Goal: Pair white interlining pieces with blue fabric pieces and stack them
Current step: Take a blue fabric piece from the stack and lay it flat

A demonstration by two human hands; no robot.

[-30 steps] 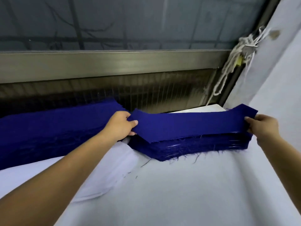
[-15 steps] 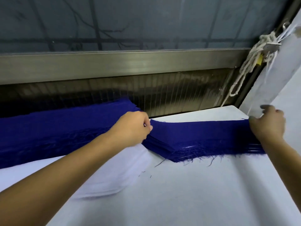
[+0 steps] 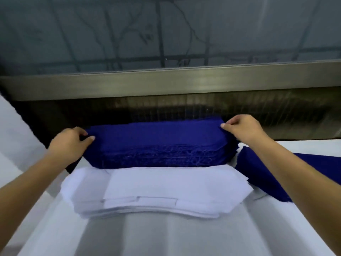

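A thick stack of blue fabric pieces (image 3: pixel 156 145) lies at the far edge of the table, with frayed threads along its near side. My left hand (image 3: pixel 71 143) pinches the left end of its top piece between thumb and fingers. My right hand (image 3: pixel 243 129) pinches the right end of the same piece. In front of the blue stack sits a stack of white interlining pieces (image 3: pixel 156 189). A second pile of blue pieces (image 3: pixel 258 169) lies to the right, partly hidden under my right forearm.
The white table (image 3: pixel 166 237) stretches toward me. A metal window ledge (image 3: pixel 166 82) and a dark gap run just behind the blue stack, with window glass above. A white surface (image 3: pixel 18 137) slopes at the left.
The view swung left from the right-hand pile to the other blue stack. Both hands let go of the piece laid on the right pile and now pinch the ends of this stack's top piece.
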